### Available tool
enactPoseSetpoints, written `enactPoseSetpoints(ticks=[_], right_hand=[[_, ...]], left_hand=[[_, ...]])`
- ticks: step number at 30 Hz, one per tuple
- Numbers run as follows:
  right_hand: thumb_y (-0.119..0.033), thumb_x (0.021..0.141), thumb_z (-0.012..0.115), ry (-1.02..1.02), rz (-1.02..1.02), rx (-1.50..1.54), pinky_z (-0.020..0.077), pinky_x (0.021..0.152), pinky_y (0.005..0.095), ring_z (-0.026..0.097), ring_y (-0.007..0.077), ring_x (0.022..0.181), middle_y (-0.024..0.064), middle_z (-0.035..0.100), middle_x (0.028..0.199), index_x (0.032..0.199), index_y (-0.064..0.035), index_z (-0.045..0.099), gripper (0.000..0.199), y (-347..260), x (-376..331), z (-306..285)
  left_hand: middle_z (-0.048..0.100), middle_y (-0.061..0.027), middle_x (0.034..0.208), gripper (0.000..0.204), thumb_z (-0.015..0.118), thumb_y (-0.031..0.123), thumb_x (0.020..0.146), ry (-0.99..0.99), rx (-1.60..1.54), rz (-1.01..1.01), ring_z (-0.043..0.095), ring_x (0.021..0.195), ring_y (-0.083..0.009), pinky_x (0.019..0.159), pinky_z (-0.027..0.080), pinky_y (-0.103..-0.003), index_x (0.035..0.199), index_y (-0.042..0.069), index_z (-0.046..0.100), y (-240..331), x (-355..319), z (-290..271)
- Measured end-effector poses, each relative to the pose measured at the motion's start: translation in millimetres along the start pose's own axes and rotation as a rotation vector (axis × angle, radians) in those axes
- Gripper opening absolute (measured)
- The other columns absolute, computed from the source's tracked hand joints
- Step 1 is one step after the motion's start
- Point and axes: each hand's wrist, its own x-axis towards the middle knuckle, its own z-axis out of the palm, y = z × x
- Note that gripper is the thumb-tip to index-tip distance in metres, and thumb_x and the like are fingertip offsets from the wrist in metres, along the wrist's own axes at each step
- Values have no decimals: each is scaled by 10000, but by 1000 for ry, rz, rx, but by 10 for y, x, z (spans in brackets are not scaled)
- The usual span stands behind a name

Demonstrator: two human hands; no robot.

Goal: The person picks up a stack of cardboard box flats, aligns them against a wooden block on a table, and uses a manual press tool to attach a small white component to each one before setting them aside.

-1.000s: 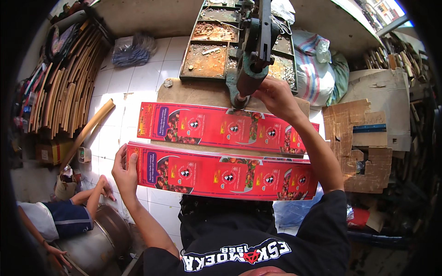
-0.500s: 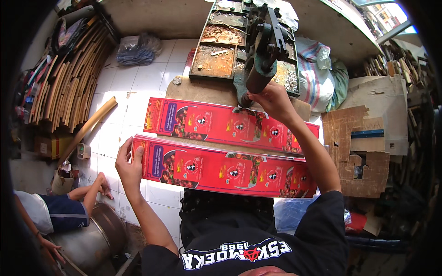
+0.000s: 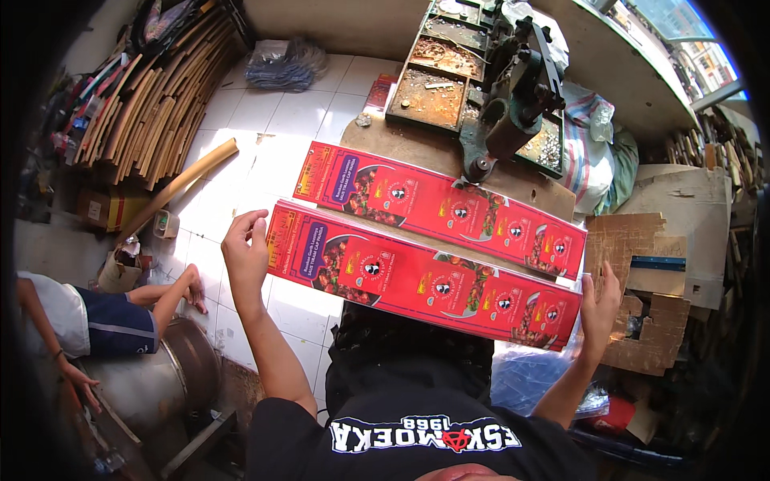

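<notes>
2 hands grip the near red printed carton sheet (image 3: 425,276) by its ends, left hand (image 3: 245,256) and right hand (image 3: 600,309), fingers curled on the edges. It seems mid-repositioning; next it needs squaring under the green press (image 3: 513,104), beyond the second sheet (image 3: 441,208).

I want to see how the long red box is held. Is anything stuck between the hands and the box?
Nothing visible is. The left hand presses straight on one end of the long red box, and the right hand on the other end.
</notes>
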Motion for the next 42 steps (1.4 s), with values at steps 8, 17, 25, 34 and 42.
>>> enactPoseSetpoints(ticks=[8,17,25,34,42], right_hand=[[-282,1019,506,-245,435,670,472,885,320,603,166,988,124,663,1088,1293,24,538,412,92,-789,214],[-251,1032,503,-67,456,938,478,885,284,600,135,999,93,651,1147,1293,23,544,381,125,-836,160],[-337,1035,474,164,337,1134,474,922,314,598,159,1031,104,640,1132,1208,12,580,404,277,-693,-350],[-582,1001,335,-39,-452,2268,254,1141,476,413,328,1314,152,549,1252,1151,-81,657,614,576,-579,-456],[-534,862,665,-730,81,886,474,945,390,614,263,1084,200,602,1246,1288,6,567,695,535,-669,-827]], left_hand=[[707,-87,928,183,633,109,917,6,40,-1,645,800,-125,709,513,-269,1028,-18,705,17,-92,-57],[684,-91,948,221,572,81,967,-75,-436,-57,631,817,-95,724,505,-214,1131,-63,602,171,-122,-206],[670,-120,1037,436,617,123,959,-190,-407,4,640,932,-138,851,500,-263,1323,-86,496,523,-137,-266],[519,-137,1280,432,577,272,981,-147,-1234,28,558,1178,-243,958,508,-370,1328,94,391,964,-427,118],[538,-141,1168,346,540,7,935,-232,-1348,-142,609,1052,-211,903,541,-338,1241,72,391,910,-498,511]])
